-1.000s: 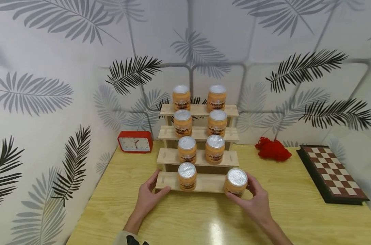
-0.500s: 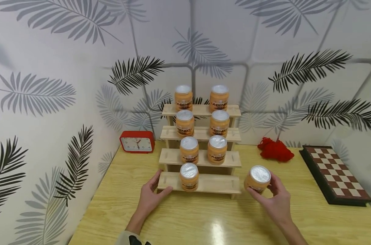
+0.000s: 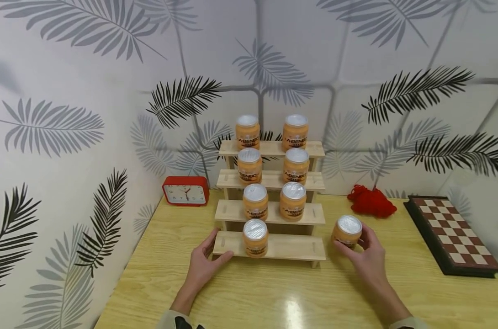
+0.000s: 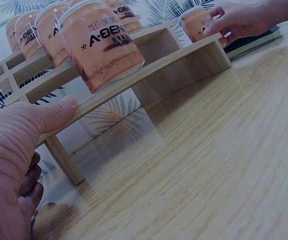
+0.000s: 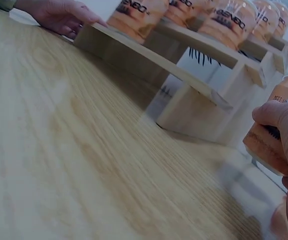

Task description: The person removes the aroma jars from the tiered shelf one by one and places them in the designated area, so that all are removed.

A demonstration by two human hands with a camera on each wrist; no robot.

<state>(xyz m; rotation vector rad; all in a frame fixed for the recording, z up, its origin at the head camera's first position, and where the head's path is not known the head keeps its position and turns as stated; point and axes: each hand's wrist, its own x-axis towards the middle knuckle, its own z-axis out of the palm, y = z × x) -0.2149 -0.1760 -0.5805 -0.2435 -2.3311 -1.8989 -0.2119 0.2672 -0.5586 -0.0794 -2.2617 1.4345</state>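
My left hand [image 3: 203, 267] grips the left end of the lowest step of a four-tier wooden display rack [image 3: 294, 246], thumb on the front edge. In the left wrist view the fingers curl down past that end. An orange can [image 3: 347, 233] with a silver lid is upright in my right hand [image 3: 371, 257], thumb at its front and fingers around its right side, just right of the rack. The right wrist view shows this can [image 5: 269, 137] raised a little over the table. One similar can [image 3: 255, 240] stands left of centre on the bottom step.
Paired orange cans [image 3: 296, 132] stand on each upper step. A red alarm clock [image 3: 186, 191] is at the back left. Red yarn [image 3: 372, 202] and a chessboard [image 3: 454, 233] lie to the right on the wooden table [image 3: 249, 292]. Leaf-patterned wall behind.
My right hand lifted the can off the right end of the bottom step, carried it right, then slightly backward. My left hand keeps its grip on the rack.
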